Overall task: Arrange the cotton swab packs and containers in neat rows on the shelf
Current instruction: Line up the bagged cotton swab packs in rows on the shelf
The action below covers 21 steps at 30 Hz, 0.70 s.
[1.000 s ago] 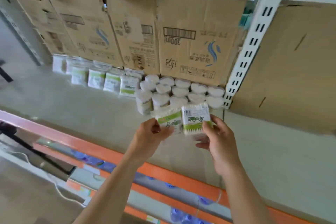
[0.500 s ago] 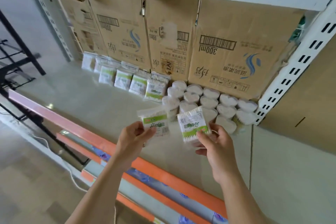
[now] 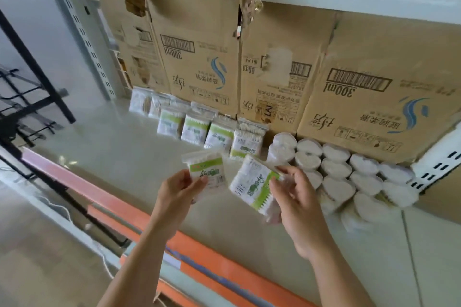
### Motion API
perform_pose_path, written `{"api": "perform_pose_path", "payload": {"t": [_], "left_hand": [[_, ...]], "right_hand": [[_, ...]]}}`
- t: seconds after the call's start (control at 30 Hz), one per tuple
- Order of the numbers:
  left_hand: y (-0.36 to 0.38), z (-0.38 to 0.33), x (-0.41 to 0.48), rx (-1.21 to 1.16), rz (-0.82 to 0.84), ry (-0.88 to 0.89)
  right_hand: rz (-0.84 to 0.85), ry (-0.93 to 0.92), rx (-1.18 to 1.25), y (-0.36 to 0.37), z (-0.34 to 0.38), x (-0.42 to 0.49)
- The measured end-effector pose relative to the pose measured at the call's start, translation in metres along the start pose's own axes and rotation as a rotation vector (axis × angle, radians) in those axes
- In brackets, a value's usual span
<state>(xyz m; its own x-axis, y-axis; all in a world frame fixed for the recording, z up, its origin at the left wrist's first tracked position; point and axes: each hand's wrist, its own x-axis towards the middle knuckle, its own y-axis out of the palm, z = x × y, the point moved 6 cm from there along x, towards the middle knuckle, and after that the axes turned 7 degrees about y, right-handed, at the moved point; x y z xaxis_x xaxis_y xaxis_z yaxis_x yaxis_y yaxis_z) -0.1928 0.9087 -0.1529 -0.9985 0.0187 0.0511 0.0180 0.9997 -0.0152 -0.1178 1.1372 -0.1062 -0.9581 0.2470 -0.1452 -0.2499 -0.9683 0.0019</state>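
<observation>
The left grip [image 3: 179,189] pinched one clear plastic green-labelled cotton swab pack [image 3: 207,169]; the right grip [image 3: 294,197] pinched a second, tilted pack [image 3: 254,184]. Beyond both grips, a row of matching packs [image 3: 222,134] and round white swab containers [image 3: 336,169] already stood on the pale shelf [image 3: 119,162]; these two seemingly remained to place.

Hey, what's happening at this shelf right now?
A person is stocking the shelf. The left hand pinches one cotton swab pack and the right hand holds a second pack, tilted, both above the shelf. A row of packs already stands against the cardboard boxes at the back, with white containers clustered beside it.
</observation>
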Motion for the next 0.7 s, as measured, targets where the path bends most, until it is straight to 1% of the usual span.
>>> {"api": "perform_pose_path", "payload": {"t": [0.2,0.37,0.53,0.7], "left_hand": [[-0.085,0.007,0.073,0.058,0.012,0.004],[-0.144,0.02,0.12,0.14,-0.009,-0.025],[-0.181,0.029,0.159,0.271,-0.024,-0.02],[-0.199,0.028,0.193,0.404,-0.02,-0.009]], "right_hand": [[0.0,0.038,-0.052,0.095,-0.001,0.05],[-0.033,0.104,-0.149,0.151,-0.01,0.089],[-0.021,0.142,-0.254,0.197,-0.01,0.126],[0.005,0.063,-0.409,0.236,0.004,0.156]]}}
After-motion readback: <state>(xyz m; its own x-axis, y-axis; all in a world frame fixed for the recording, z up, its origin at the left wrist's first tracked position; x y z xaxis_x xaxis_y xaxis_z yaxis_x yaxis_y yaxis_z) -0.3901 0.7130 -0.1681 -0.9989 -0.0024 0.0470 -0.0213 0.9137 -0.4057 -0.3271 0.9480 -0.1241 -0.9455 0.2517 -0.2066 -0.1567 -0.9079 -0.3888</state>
